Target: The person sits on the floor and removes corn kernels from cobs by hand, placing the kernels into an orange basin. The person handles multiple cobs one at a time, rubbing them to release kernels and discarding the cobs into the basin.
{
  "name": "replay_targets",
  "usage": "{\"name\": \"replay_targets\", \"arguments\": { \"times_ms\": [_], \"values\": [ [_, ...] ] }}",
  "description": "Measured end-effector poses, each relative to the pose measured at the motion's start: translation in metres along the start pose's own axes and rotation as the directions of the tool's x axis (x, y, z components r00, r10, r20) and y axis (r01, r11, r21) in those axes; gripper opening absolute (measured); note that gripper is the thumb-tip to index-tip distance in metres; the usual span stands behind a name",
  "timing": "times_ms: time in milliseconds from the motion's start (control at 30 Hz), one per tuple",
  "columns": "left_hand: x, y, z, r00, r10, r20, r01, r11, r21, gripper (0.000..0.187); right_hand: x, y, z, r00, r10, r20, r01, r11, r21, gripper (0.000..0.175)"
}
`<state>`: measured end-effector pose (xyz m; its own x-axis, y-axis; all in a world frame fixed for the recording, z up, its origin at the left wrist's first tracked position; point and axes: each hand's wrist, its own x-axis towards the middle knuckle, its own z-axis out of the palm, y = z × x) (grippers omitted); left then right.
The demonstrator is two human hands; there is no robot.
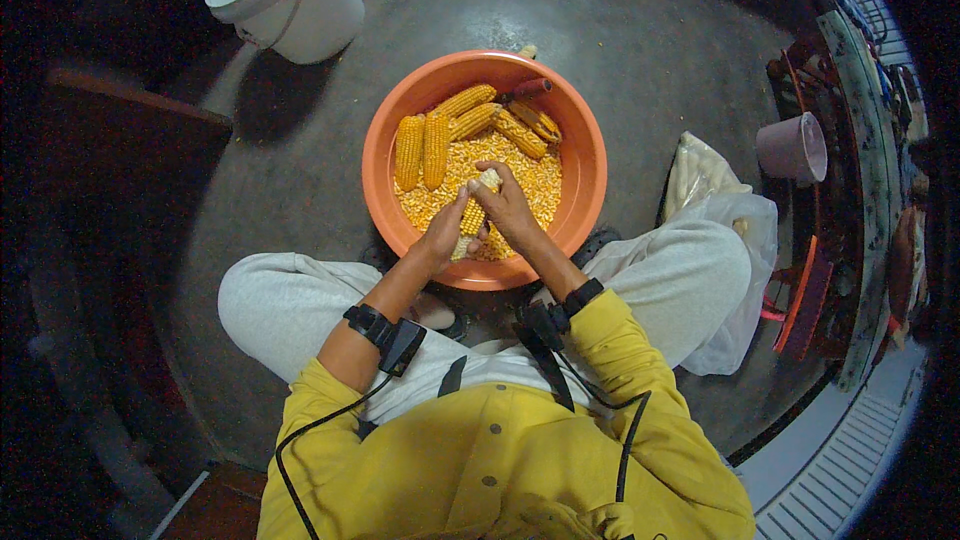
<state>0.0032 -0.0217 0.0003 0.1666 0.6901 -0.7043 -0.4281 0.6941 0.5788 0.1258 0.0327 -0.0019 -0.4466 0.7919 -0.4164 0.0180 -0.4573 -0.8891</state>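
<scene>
Both of my hands grip one partly shelled corn cob [473,217] above an orange plastic basin [384,229]. My left hand [445,226] is on the cob's left side, near its lower end. My right hand [512,204] wraps the upper right side, with its thumb across the cob. Pale bare cob shows at both ends, and yellow kernels still cover the middle. Loose corn kernels [499,154] cover the basin's bottom. Several whole ears of corn [436,150] lie on them at the back and left. Behind the ears, a tool with a red handle [532,87] leans on the wall.
A white bucket [319,22] stands at the back left. To the right are a plastic bag of pale cobs [701,172], a small pinkish bucket [787,148] and a red-edged dustpan or brush [799,307]. Cables [330,426] run from devices strapped to both my forearms.
</scene>
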Motion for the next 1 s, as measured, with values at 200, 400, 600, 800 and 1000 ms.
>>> {"name": "replay_targets", "arguments": {
  "times_ms": [200, 400, 600, 800, 1000],
  "values": [
    [-0.003, -0.002, -0.003, 0.996, 0.039, 0.077, -0.037, 0.999, -0.023, 0.049, 0.008, 0.016, -0.009, 0.999, -0.016, -0.036, 0.014, 0.998, -0.063, 0.035],
    [0.000, -0.002, -0.009, 0.988, 0.016, 0.152, 0.002, 0.994, -0.113, 0.049, 0.013, 0.021, -0.006, 0.999, -0.042, 0.012, 0.039, 0.980, 0.194, 0.043],
    [0.001, -0.003, -0.010, 0.994, 0.004, 0.111, 0.011, 0.991, -0.132, 0.048, -0.003, -0.001, -0.002, 0.998, 0.051, 0.030, -0.049, 0.997, -0.056, 0.044],
    [-0.003, -0.002, -0.006, 0.991, -0.004, 0.137, 0.020, 0.993, -0.117, 0.046, 0.006, 0.011, -0.004, 0.996, -0.081, -0.037, 0.076, 0.991, -0.111, 0.042],
    [0.001, -0.005, -0.004, 0.997, 0.040, 0.059, -0.034, 0.994, -0.103, 0.045, 0.009, 0.021, -0.009, 0.995, -0.096, -0.035, 0.096, 0.995, 0.007, 0.047]
  ]
}}
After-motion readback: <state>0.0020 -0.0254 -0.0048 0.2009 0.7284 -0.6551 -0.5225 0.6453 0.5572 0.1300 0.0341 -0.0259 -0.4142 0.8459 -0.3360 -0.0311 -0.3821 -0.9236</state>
